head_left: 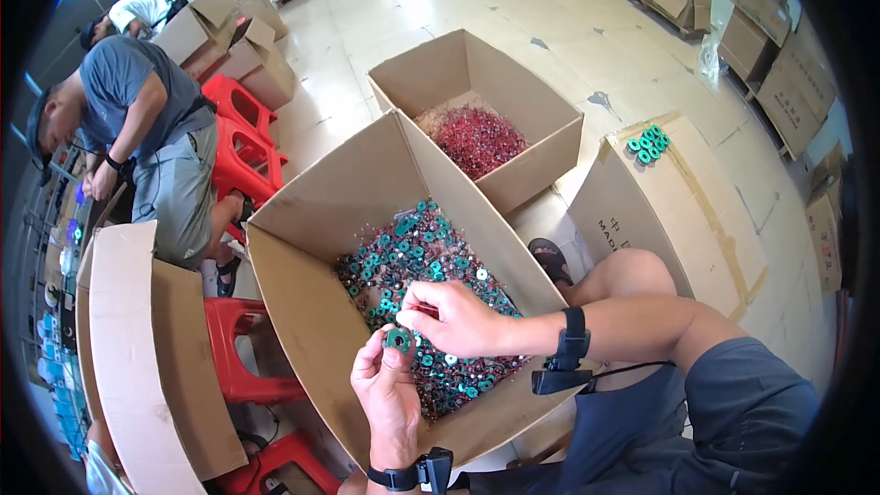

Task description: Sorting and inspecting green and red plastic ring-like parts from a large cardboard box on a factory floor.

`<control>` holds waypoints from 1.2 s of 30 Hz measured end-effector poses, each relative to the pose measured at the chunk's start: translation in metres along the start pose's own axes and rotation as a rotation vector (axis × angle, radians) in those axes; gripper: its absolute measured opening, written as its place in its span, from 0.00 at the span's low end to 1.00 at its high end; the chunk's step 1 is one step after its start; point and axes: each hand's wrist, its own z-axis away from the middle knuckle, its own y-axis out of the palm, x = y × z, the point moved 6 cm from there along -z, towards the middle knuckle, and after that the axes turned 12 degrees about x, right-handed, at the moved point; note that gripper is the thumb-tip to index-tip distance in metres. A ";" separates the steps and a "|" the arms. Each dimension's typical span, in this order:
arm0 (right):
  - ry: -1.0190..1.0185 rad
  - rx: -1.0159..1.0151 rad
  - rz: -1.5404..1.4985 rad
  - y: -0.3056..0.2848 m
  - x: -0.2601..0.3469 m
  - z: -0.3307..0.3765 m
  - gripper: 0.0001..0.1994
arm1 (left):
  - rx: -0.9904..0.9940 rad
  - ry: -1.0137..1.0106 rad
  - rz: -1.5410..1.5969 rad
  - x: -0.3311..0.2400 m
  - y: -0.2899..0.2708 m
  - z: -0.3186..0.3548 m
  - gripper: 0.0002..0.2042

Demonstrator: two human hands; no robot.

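My left hand (389,385) pinches a small green ring-shaped part (399,340) between thumb and fingers, held just above an open cardboard box (302,302). The box holds several green rings mixed with dark red wire coils (403,261). My right hand (451,316) hovers right beside it, fingers curled and pinching at something thin and reddish near the ring; what it grips is too small to make out. Both wrists wear black straps.
A second open box (541,105) behind holds reddish wire coils (477,137). A closed carton (678,211) at right carries a few green rings (648,145). Red plastic stools (240,124) and a seated co-worker (137,128) are at left. More cartons line the far floor.
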 end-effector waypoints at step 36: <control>-0.016 -0.179 -0.726 -0.114 -0.067 -0.042 0.07 | -0.129 -0.133 -0.120 0.003 -0.007 0.002 0.13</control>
